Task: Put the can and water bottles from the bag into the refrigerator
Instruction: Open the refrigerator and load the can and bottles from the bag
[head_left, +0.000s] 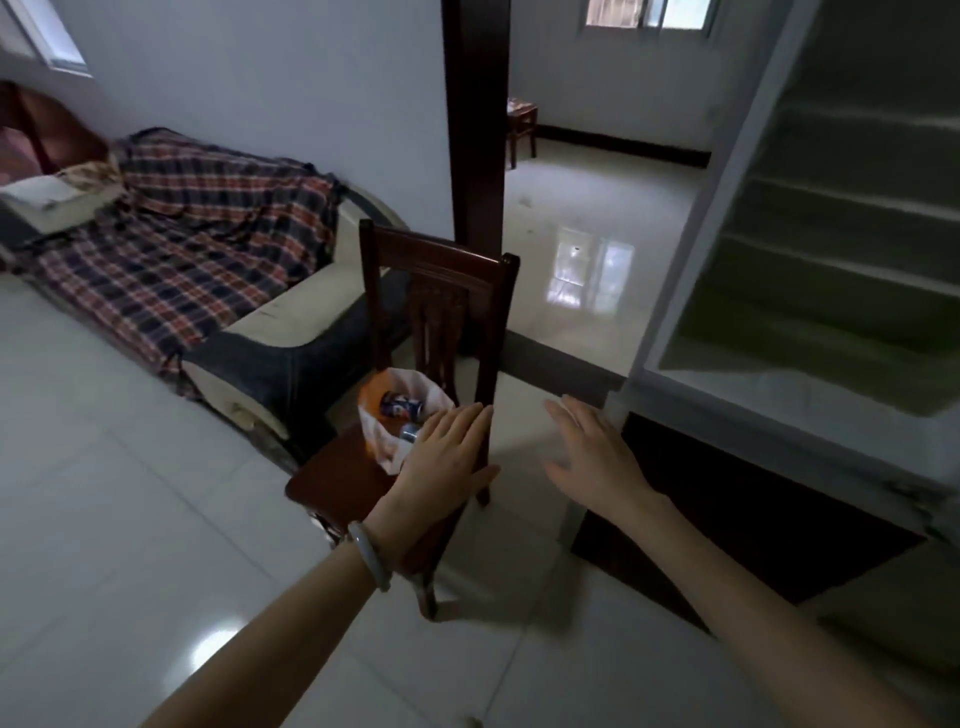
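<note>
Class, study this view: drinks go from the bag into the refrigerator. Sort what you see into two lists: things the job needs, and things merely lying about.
Needed:
bag, on the chair seat
can, inside the bag
refrigerator, door open
left hand, open above the bag
right hand, open and empty

Lying about:
sofa
plaid blanket
far stool
dark mat
</note>
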